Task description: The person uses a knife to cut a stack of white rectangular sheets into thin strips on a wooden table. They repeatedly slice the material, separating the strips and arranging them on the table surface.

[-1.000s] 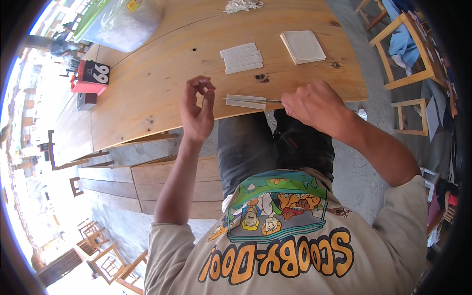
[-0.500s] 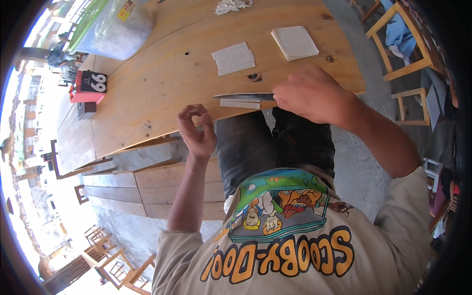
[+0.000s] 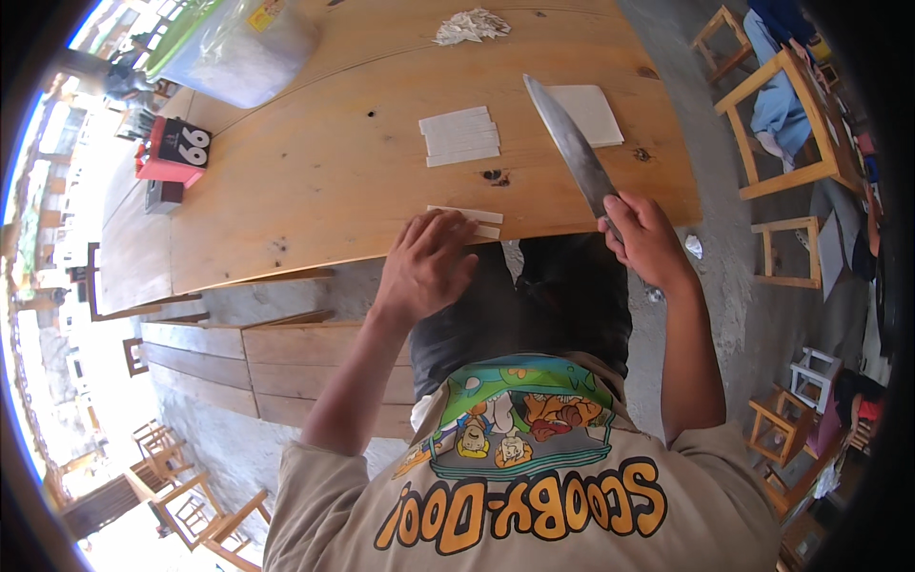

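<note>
My right hand (image 3: 648, 238) is closed round the handle of a long kitchen knife (image 3: 577, 148). The blade points up and away to the left, and its middle overlaps a stack of square white sheets (image 3: 600, 119). At the near table edge my left hand (image 3: 426, 262) lies palm down, fingers loosely bent and partly apart. Its fingertips touch a few narrow white strips (image 3: 486, 225), which they partly cover. Beyond that hand, more white strips (image 3: 460, 136) lie side by side in a block.
A pile of white scraps (image 3: 474, 26) lies at the far side of the wooden table (image 3: 315, 162). At the left stand a clear plastic tub (image 3: 253, 62) with a green rim and a red-and-black holder (image 3: 176, 153). Wooden stools (image 3: 786, 124) stand to the right; a bench (image 3: 205, 367) is at the left.
My right hand has drawn back and turned the knife from lying across the strips to pointing away, lifted off them. My left hand has come over onto the strips.
</note>
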Available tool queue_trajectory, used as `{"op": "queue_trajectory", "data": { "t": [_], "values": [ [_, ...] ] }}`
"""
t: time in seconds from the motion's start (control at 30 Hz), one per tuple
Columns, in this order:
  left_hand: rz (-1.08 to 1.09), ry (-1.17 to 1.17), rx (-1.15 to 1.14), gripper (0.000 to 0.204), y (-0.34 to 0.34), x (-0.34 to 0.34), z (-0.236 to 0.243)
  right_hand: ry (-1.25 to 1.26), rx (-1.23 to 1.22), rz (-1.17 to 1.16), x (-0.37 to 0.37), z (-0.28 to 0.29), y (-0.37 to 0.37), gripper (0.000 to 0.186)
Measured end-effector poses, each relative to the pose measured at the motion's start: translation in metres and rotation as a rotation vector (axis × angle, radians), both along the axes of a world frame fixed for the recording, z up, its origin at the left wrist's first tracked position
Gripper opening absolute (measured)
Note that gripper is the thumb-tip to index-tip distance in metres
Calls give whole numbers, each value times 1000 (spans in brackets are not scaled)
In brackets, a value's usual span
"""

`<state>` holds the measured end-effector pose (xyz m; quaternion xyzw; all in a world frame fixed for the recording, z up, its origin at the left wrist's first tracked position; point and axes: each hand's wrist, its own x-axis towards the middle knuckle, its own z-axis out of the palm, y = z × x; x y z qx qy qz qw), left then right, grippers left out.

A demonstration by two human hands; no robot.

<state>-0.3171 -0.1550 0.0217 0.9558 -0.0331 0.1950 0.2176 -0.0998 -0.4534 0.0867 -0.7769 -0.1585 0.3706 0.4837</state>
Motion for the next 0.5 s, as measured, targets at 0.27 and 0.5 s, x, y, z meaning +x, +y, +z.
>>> {"op": "queue_trajectory", "data": {
  "t": [0.27, 0.5],
  "values": [
    [65, 57, 13, 63, -13, 5, 2, 53, 128, -108, 1, -23, -5, 44],
    [180, 145, 49, 68, -25, 25, 2, 116, 262, -150, 17, -36, 1, 47]
  ]
}}
